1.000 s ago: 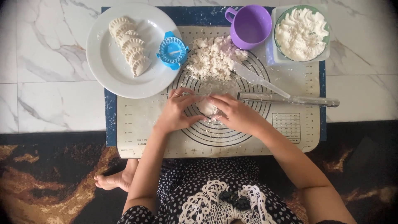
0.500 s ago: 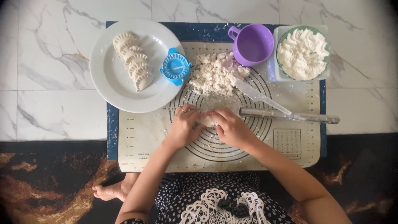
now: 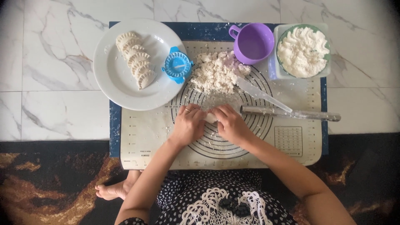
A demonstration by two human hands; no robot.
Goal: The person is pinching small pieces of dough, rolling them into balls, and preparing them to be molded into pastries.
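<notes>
A small pale dough lump point(image 3: 210, 117) sits mid-mat, pinched between the left hand point(image 3: 188, 125) and right hand point(image 3: 230, 124), fingers curled around it. It looks soft, light and easily torn, best held gently at its sides. Crumbly dough point(image 3: 216, 75) lies toward the baking mat's point(image 3: 166, 137) far edge, a steel rolling pin point(image 3: 291, 113) rightward.

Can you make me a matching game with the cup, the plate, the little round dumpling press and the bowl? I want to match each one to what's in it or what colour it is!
Things:
1. cup
2. plate
3. dumpling press
4. bowl

Matches:
A. holds a row of folded dumplings
B. purple
C. full of white filling
D. blue, resting on the plate's edge

Pairs: 1-B, 2-A, 3-D, 4-C
</notes>
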